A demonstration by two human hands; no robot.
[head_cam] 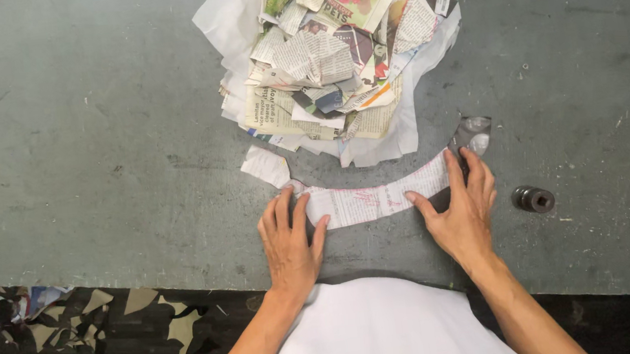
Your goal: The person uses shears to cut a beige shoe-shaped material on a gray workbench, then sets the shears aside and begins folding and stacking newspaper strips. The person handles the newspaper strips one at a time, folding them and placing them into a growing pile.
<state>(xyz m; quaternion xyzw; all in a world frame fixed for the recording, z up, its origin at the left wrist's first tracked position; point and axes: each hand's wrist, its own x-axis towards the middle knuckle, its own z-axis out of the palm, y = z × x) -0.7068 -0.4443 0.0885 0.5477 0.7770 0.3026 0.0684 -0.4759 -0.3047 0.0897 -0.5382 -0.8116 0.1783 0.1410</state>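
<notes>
The left hand point(288, 239) and right hand point(463, 211) lie flat, fingers extended, each grip open and pressing one end of a curved newspaper strip point(377, 198) near the front edge of the grey worktop point(90, 147). A pile of newspaper cuttings point(336, 48) lies just behind the strip; a small black socket point(533, 199) sits right of the right hand, with bare surface at both sides.

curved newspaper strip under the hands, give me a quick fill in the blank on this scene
1. Both hands, left hand and right hand, press flat on a curved strip of ____.
2. Beyond the curved printed paper strip lies a ____ of cut newspaper pieces.
3. The small dark metal socket sits to the ____ of the right hand.

Missing words: newspaper; pile; right
</notes>
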